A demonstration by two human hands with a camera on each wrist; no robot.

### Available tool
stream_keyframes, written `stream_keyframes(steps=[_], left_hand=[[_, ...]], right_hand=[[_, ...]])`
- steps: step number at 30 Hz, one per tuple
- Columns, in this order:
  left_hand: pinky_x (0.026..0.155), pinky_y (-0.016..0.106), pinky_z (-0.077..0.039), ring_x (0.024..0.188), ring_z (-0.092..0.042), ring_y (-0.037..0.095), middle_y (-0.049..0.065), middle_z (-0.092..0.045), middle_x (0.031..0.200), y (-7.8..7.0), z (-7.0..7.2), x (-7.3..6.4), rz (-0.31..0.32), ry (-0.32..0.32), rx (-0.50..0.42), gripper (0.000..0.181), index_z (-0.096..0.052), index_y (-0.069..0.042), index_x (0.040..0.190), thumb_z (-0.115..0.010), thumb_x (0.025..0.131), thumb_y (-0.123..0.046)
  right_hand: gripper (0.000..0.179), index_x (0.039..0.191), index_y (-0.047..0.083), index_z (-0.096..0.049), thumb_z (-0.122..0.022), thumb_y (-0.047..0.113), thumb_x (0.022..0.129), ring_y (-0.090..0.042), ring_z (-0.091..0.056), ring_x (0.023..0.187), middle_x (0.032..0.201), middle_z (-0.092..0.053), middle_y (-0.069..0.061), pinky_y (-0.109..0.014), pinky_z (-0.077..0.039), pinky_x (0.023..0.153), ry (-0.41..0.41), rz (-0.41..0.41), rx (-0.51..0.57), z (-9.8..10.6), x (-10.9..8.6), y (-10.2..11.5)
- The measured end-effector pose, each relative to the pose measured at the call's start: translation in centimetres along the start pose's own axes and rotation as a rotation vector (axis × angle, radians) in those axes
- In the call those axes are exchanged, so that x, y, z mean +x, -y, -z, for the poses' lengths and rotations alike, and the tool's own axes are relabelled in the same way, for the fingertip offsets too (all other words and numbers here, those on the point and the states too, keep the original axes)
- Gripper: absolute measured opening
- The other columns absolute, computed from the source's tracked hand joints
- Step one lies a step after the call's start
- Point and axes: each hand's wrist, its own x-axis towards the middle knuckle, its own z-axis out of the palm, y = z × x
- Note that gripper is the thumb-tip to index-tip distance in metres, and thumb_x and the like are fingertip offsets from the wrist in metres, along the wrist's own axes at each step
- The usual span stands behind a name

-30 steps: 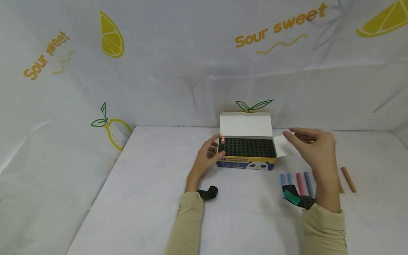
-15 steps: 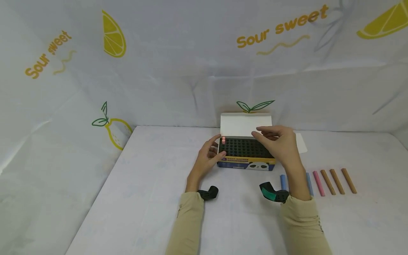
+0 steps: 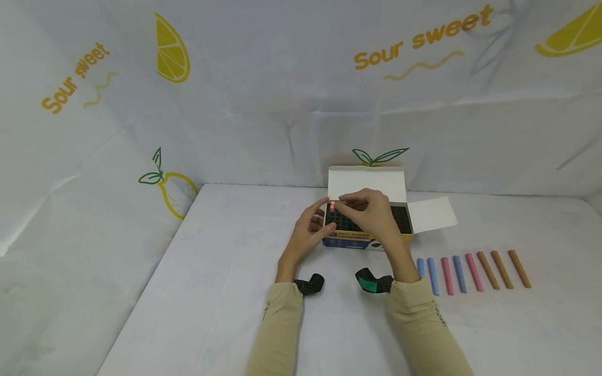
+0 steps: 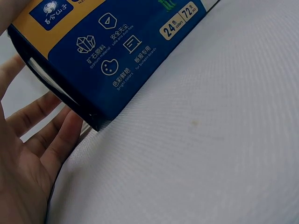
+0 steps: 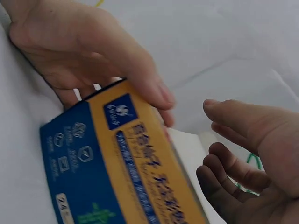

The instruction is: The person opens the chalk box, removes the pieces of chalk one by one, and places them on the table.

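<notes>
A blue and yellow chalk box (image 3: 348, 243) sits with its white lid (image 3: 367, 183) raised, showing a black tray of holes (image 3: 402, 216). Pink chalk ends (image 3: 332, 207) poke up at the tray's far left corner. My left hand (image 3: 305, 235) grips the box's left end, thumb at the front and fingers around the side, as the left wrist view also shows. Over the tray is my right hand (image 3: 376, 216), thumb and forefinger tips beside the pink chalk. In the right wrist view its fingers (image 5: 233, 172) are bent, with a gap to the thumb and nothing seen between them.
Right of the box, a row of blue chalk sticks (image 3: 460, 274), pink chalk sticks (image 3: 474, 272) and brown chalk sticks (image 3: 519, 269) lies on the white table (image 3: 211, 292). A white side flap (image 3: 432, 214) juts from the box's right end. Behind hangs a printed cloth (image 3: 263, 130).
My right hand has moved left, from beside the box's right flap across the tray to the pink chalk. The chalk row has come fully into view. My left hand stays on the box.
</notes>
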Motion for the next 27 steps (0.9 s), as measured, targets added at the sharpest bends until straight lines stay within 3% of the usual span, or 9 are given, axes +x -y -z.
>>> stream_keyframes(steps=[10,13,19,27], left_hand=[[0.091,0.034,-0.053,0.099,-0.059,0.021,0.016,-0.055,0.131,-0.2,0.1,0.0,0.007,0.009,0.002,0.070,-0.039,-0.030,0.158,-0.062,0.097,-0.056],[0.090,0.033,-0.053,0.098,-0.059,0.020,0.016,-0.055,0.131,-0.2,0.1,0.0,0.006,0.008,-0.001,0.070,-0.039,-0.029,0.158,-0.063,0.097,-0.055],[0.091,0.032,-0.053,0.099,-0.059,0.020,0.015,-0.056,0.130,-0.2,0.1,0.0,0.010,0.005,0.002,0.069,-0.039,-0.030,0.158,-0.064,0.097,-0.052],[0.092,0.034,-0.053,0.101,-0.059,0.021,0.015,-0.056,0.129,-0.2,0.1,0.0,0.011,0.001,0.014,0.066,-0.040,-0.030,0.157,-0.065,0.098,-0.046]], right_hand=[[0.024,0.113,-0.001,-0.077,-0.076,0.011,0.092,-0.032,-0.073,0.091,0.107,-0.068,-0.021,-0.025,-0.058,0.074,0.065,-0.069,0.008,-2.0,0.2,-0.8],[0.024,0.113,-0.001,-0.077,-0.076,0.010,0.092,-0.033,-0.073,0.091,0.107,-0.068,-0.022,-0.030,-0.060,0.074,0.060,-0.079,0.000,-2.2,0.2,-0.9],[0.021,0.109,-0.003,-0.078,-0.077,0.008,0.090,-0.033,-0.073,0.089,0.106,-0.068,-0.023,-0.024,-0.058,0.070,0.033,-0.085,-0.021,-2.5,0.2,-0.8],[0.020,0.105,-0.004,-0.079,-0.078,0.009,0.089,-0.034,-0.073,0.089,0.105,-0.069,-0.024,-0.041,-0.061,0.074,-0.017,-0.120,-0.087,-3.0,0.4,-0.5]])
